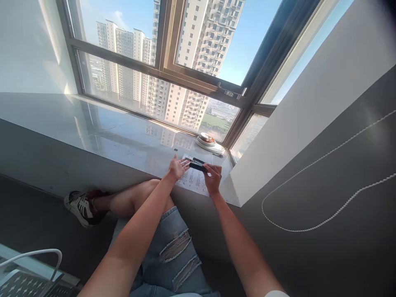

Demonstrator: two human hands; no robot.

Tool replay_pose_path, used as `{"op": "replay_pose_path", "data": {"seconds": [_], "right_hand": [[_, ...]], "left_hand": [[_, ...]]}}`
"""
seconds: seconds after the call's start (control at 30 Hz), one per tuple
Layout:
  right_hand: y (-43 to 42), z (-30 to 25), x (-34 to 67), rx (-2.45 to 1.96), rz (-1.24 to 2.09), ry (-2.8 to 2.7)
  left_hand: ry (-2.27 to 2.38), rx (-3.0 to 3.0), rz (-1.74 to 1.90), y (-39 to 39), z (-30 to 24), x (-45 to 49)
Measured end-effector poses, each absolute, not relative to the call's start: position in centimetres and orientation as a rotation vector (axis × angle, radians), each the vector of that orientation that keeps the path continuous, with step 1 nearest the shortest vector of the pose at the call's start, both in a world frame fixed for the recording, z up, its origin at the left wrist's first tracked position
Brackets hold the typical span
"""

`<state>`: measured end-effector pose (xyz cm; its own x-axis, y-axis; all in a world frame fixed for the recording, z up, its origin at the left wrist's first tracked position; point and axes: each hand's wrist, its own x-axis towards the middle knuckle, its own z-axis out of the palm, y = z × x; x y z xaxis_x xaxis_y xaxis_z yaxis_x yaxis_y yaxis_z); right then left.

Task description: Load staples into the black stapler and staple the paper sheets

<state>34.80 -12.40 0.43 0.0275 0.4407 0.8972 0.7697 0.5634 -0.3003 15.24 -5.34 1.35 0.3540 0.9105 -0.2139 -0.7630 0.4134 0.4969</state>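
Note:
Over the window sill, my right hand grips the right end of a black stapler, fingers closed around it. The stapler looks opened, with its slim upper part apart from the thicker lower part. My left hand is palm up at the stapler's left end, fingers stretched and apart. Whether its fingertips touch the stapler I cannot tell. Printed paper sheets lie on the sill under both hands, partly covered by them and the stapler.
Behind the hands, a stack of white, copper-topped round items sits in the sill corner by the window frame. A small dark item lies left of the paper. A beaded blind cord hangs at right. A metal rack stands lower left.

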Motion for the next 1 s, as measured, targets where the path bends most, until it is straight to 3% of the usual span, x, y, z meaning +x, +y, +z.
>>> {"op": "replay_pose_path", "data": {"seconds": [1.0], "right_hand": [[-12.2,0.2,34.9,-1.112,-0.27,-1.612]], "left_hand": [[0.704,0.588,1.292,-4.9,-0.7,15.9]]}}
